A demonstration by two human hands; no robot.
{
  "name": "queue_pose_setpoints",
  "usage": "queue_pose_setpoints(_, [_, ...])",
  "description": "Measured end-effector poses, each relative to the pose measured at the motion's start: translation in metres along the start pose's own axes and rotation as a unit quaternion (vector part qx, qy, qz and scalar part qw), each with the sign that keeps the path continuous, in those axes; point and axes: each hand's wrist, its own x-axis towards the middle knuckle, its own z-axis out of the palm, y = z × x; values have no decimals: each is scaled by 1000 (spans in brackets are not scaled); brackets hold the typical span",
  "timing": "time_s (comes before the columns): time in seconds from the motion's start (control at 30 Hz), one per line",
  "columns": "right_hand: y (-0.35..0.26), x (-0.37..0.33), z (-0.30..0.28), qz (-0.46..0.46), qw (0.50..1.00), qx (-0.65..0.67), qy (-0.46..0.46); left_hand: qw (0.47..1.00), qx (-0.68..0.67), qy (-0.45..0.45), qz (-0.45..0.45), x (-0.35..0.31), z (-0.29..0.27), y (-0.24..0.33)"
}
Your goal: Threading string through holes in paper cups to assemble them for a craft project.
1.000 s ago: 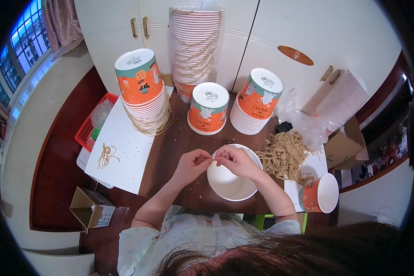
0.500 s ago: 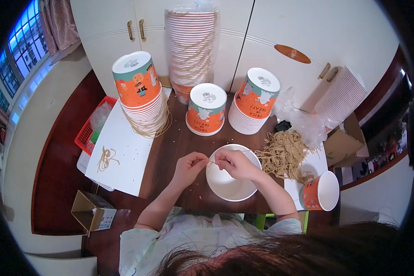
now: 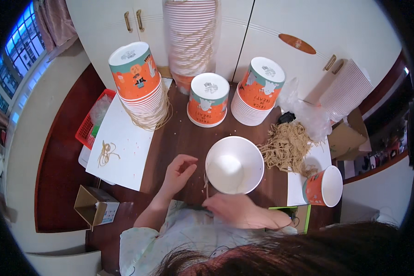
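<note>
A white paper bucket stands mouth up in front of me, its inside bare. From the left side of its rim hangs a short piece of tan cord, which runs down toward me. My right hand, slightly blurred, is closed at the lower end of that cord, below the bucket's near rim. My left hand is off to the left of the bucket, fingers curved and thumb apart, with nothing in it. To the right of the bucket lies a tangled heap of tan cords.
Upside-down orange and green buckets stand behind: a left stack, a middle one and a right stack. A tall bagged stack rises at the back. Another bucket lies tipped at right. Loose cords rest on white board.
My hands have parted from above the bucket. The right has moved down toward me with the cord; the left has let go and shifted slightly left and down. The view has tilted a little.
</note>
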Motion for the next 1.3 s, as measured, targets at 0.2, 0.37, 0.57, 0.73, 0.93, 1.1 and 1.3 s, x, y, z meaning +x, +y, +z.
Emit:
queue_pose_setpoints(0.2, [17,20,73,-19,996,70,-58,961,-106,-141,-211,-24,-6,-10])
queue_pose_setpoints(0.37, [40,28,100,-10,999,19,31,934,-159,-176,-267,-32,-14,-1])
queue_pose_setpoints(0.57, [40,28,115,-1,1000,-30,2,928,-158,-184,-283,-50,-17,-13])
queue_pose_setpoints(0.73, [45,25,138,-50,996,-1,77,931,-179,-141,-284,-54,-15,-9])
queue_pose_setpoints(0.93, [51,22,144,-84,994,-24,60,935,-156,-171,-270,-55,-13,-13])
queue_pose_setpoints(1.1, [47,27,126,-60,996,-57,-11,932,-187,-148,-275,-53,-6,-15])
queue_pose_setpoints(1.3, [49,28,119,-76,997,-13,-12,896,-294,-134,-306,-48,-8,-19])
